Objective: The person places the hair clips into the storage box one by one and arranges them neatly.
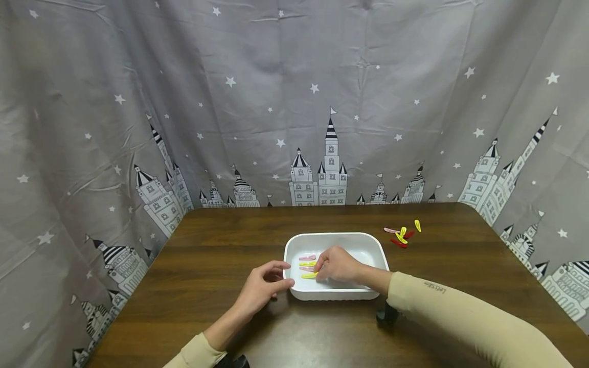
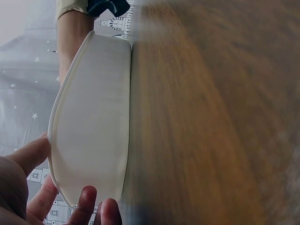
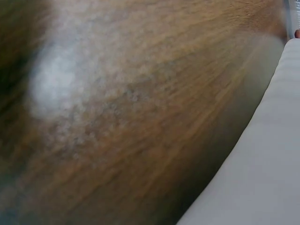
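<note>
A white tray (image 1: 338, 295) stands on the table. Inside it, near its left end, pink and yellow snap hair clips lie in a row, among them an upper pink clip (image 1: 307, 258) and a yellow clip (image 1: 307, 264). My right hand (image 1: 339, 264) reaches into the tray and pinches the right end of the nearest yellow hair clip (image 1: 309, 276); its fingertips partly hide the row. With thumb and fingers my left hand (image 1: 259, 289) holds the tray's left end. In the left wrist view, the thumb (image 2: 35, 152) meets the rim and other fingertips lie along the outer wall.
Beyond the tray's far right corner is a loose pile of hair clips: pink (image 1: 391, 230), yellow (image 1: 402, 238) and red (image 1: 399, 244). One yellow clip (image 1: 417, 226) lies apart. A grey castle-print curtain (image 1: 257, 128) hangs behind the brown wooden table (image 1: 221, 245).
</note>
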Tool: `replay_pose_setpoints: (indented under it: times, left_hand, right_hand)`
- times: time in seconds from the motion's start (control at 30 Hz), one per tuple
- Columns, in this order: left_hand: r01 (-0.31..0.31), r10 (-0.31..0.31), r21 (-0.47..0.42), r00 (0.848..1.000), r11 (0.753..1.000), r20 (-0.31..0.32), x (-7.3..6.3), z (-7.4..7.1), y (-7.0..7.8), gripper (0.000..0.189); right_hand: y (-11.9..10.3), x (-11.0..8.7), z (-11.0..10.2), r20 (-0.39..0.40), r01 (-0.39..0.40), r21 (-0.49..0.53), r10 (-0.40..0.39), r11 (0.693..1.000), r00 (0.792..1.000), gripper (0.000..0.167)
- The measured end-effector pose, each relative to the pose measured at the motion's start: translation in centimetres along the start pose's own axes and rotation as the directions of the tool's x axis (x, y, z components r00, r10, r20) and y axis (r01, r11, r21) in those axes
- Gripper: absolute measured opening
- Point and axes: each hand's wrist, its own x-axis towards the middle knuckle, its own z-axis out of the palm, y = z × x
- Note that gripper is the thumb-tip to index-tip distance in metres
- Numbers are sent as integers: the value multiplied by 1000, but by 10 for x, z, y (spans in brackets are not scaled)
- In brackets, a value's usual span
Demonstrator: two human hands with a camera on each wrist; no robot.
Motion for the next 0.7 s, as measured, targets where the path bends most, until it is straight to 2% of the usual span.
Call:
replay_pose_setpoints:
  times: [0.2,0.47,0.7]
  left_hand:
    - [-10,10,-11,1000,1000,11,0,0,1,38]
    - [-8,8,-33,1000,999,17,0,0,1,39]
    - [-19,20,-32,1000,999,12,-1,-1,3,39]
  right_hand:
    - [2,1,1,9,19,-57,-19,998,1000,11]
    - [2,1,1,24,-9,-112,11,994,1000,11]
    - [1,0,0,32,-20,-115,24,993,999,12]
